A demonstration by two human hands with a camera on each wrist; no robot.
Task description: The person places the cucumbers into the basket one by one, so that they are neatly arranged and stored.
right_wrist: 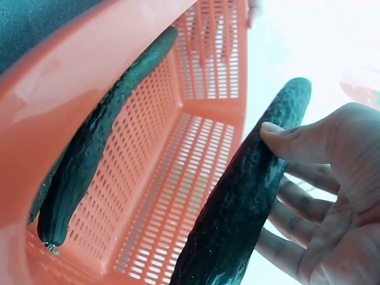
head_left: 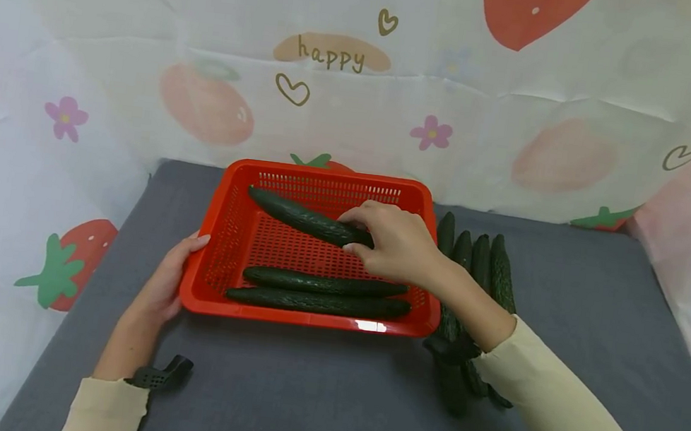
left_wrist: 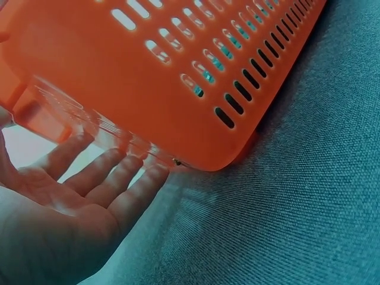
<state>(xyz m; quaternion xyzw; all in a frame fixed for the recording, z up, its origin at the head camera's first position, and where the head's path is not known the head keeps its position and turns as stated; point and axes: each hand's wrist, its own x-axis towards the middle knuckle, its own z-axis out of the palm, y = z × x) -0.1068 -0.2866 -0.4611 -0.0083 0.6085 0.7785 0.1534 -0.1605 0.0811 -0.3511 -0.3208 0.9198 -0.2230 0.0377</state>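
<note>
My right hand (head_left: 396,243) pinches a dark green cucumber (head_left: 309,220) near one end, thumb on one side and fingers on the other. The cucumber (right_wrist: 237,202) is held at a slant over the red plastic basket (head_left: 308,319). Two more cucumbers lie side by side along the basket's near side, one of them the front cucumber (head_left: 319,303). My left hand (head_left: 168,281) holds the basket's left rim, thumb on top. In the left wrist view the fingers (left_wrist: 127,178) of that hand touch the basket's outer wall (left_wrist: 136,89) under the rim.
Several cucumbers (head_left: 503,272) lie in a row on the grey cloth-covered table (head_left: 588,328), right of the basket and partly hidden under my right forearm. A white curtain (head_left: 343,123) printed with strawberries and flowers hangs behind the table.
</note>
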